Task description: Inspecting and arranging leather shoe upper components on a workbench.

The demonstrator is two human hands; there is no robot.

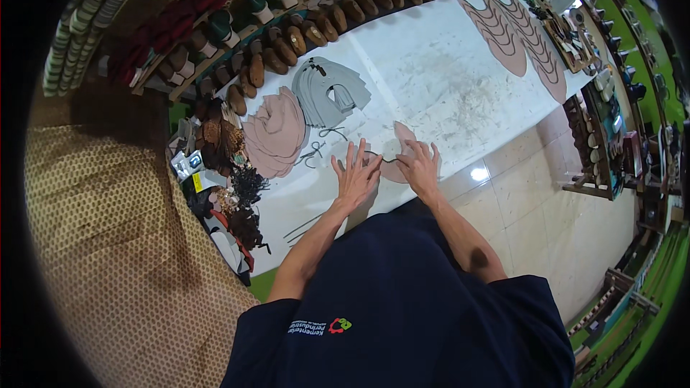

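Both hands are over the near edge of the white worktable, close together. My left hand (356, 178) has its fingers stretched and spread, its thumb and index fingertips touching a thin dark strip (388, 161). From the other side my right hand (422, 169) reaches in with fingers also apart, its thumb side at the strip's right end. Under and beside my right hand is a pinkish-beige, sole-shaped flat piece (403, 131), partly covered by the fingers. Another pale piece seems to lie under my left fingers, mostly hidden. Several dark curled strips (314, 152) rest left of my left hand.
A fanned stack of grey cut pieces (323, 97) and a pink stack (272, 135) lie to the left. Wooden shoe lasts (352, 9) line the table's back. More pink pieces (496, 36) overlap at far right. Dark trimmings (244, 219) crowd the left edge.
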